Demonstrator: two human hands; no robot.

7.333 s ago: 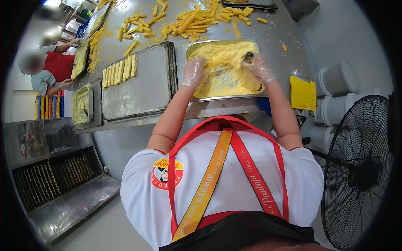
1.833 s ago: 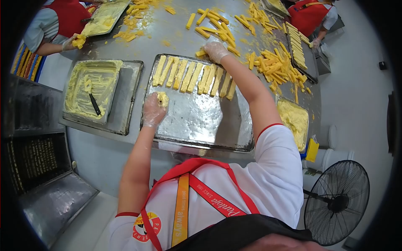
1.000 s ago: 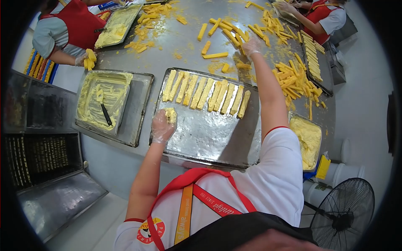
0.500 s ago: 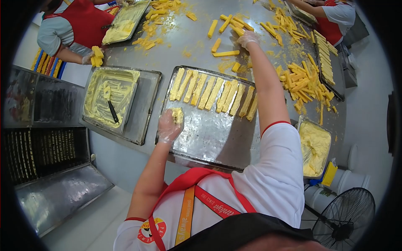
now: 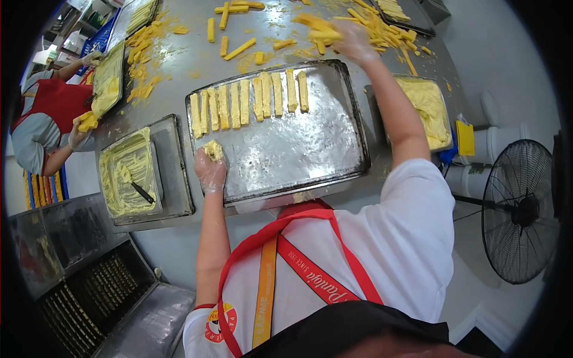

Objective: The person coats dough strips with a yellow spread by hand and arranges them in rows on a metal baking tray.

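A broad grey steel table (image 5: 191, 53) is crossed by a scatter of loose yellow sticks (image 5: 388, 30). Nearest the body, a large dark-rimmed metal tray (image 5: 322, 137) is laid flat, and along its far side a row of cream-coated pale sticks (image 5: 244, 102) is set side by side; the row has not been lengthened. To its right, a rectangular metal pan (image 5: 440, 148) is heaped with pale yellow cream; to its left, a smeared pan (image 5: 154, 164) is occupied by a black-handled spatula (image 5: 141, 192). The right hand (image 5: 352, 43), thinly gloved, has been shifted rightwards over the table beyond the tray; several yellow sticks (image 5: 316, 27) are gripped in it, though the fingers are blurred. The left hand (image 5: 210, 170), also gloved, is curled around a creamy clump (image 5: 213, 150), at the tray's left side.
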